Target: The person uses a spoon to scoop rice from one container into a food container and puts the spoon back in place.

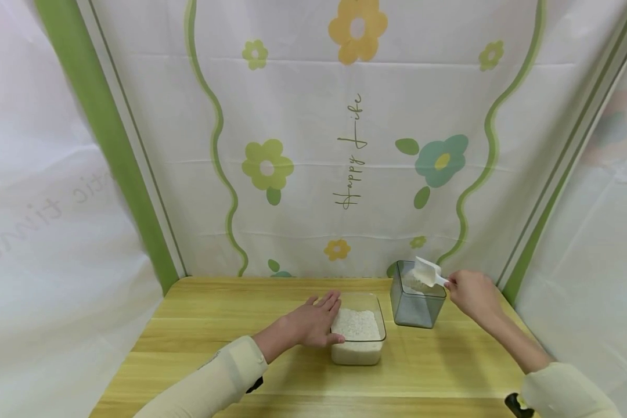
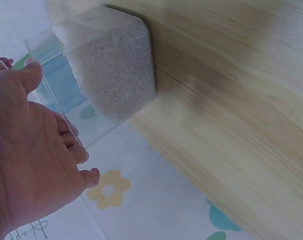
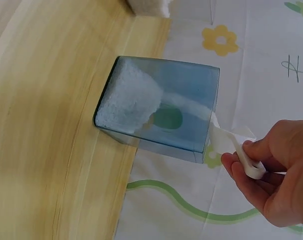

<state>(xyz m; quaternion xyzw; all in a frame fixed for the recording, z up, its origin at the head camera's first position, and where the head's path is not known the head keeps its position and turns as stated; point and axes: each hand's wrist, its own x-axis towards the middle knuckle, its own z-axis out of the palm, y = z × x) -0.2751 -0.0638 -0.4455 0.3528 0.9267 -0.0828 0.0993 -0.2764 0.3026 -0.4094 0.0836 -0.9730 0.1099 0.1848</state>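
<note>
A clear container (image 1: 364, 301) stands on the table, with white rice (image 2: 111, 65) well up its walls. At its left rim my left hand (image 1: 313, 322) rests with extended fingers, the thumb at the near edge. My right hand (image 1: 472, 295) pinches the handle of a white scoop (image 1: 427, 271), tilted over the rim of a blue-grey see-through bin (image 1: 417, 313). In the right wrist view, a white stream of rice (image 3: 189, 104) runs from the scoop onto a pile (image 3: 131, 100) at the bin's bottom.
The wooden table (image 1: 198, 337) meets a white flowered curtain (image 1: 303, 116) at its back edge. Fabric walls rise at both sides. The bin stands to the right of the clear container and slightly farther back, with a narrow strip of table between them.
</note>
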